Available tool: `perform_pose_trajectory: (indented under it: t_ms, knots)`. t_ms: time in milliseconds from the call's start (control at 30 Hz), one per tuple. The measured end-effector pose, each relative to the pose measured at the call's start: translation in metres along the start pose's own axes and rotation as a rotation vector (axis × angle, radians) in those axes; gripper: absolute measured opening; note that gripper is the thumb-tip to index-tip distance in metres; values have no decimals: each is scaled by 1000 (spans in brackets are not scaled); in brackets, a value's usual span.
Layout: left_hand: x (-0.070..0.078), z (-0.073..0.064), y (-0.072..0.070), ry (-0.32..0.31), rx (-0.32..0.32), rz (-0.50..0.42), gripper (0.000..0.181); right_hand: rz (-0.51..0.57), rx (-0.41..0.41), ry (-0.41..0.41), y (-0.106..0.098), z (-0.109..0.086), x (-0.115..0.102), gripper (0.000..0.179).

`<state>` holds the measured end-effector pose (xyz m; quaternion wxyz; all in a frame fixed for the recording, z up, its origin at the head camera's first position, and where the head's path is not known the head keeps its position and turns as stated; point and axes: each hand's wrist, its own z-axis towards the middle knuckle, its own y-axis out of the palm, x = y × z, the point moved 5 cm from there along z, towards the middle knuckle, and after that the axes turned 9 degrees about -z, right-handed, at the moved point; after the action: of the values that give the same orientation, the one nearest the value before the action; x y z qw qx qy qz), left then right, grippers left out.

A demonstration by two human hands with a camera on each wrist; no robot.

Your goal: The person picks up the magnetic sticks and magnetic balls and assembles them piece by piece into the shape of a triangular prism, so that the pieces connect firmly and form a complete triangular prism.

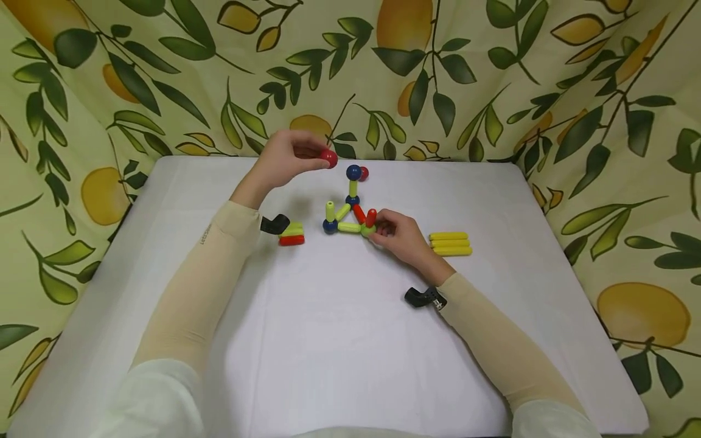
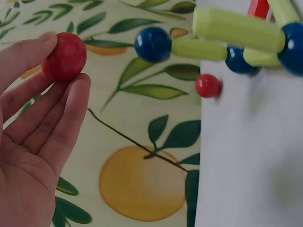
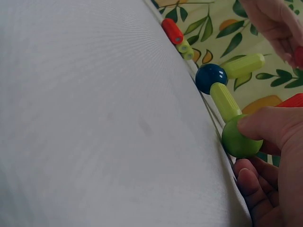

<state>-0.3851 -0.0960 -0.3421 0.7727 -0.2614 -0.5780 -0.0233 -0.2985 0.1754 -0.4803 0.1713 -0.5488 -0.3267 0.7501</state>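
Observation:
My left hand [image 1: 285,159] pinches a red ball [image 2: 70,56] between thumb and fingers, raised above the back of the table, left of the built frame. That frame has a triangle base of rods and balls, with a rod standing up at each corner. Thumb and fingers of my right hand [image 1: 402,234] hold the green ball [image 3: 240,137] at its right corner, where a red rod [image 1: 371,217] stands. At the left corner a green rod [image 1: 330,210] rises from a blue ball [image 1: 330,225]. The back upright carries a blue ball [image 1: 353,173] on top.
Another red ball [image 1: 364,174] lies behind the back upright. Left of the frame are green rods [image 1: 294,227] and a red rod [image 1: 291,240], partly under the left wrist camera. Three yellow rods [image 1: 450,243] lie to the right. A patterned curtain [image 1: 350,73] borders the white table [image 1: 328,340].

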Motion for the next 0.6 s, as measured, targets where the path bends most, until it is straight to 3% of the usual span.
perform_pose_trajectory:
  t_ms: [200, 433, 600]
  knots:
    - [9, -26, 9, 24, 6, -48, 28, -6, -7, 21, 0, 0, 1, 21]
    - [-7, -40, 16, -11, 27, -81, 28, -4, -6, 22, 1, -1, 2, 22]
    - [-14, -42, 23, -19, -7, -11, 29, -9, -4, 22, 0, -1, 0, 22]
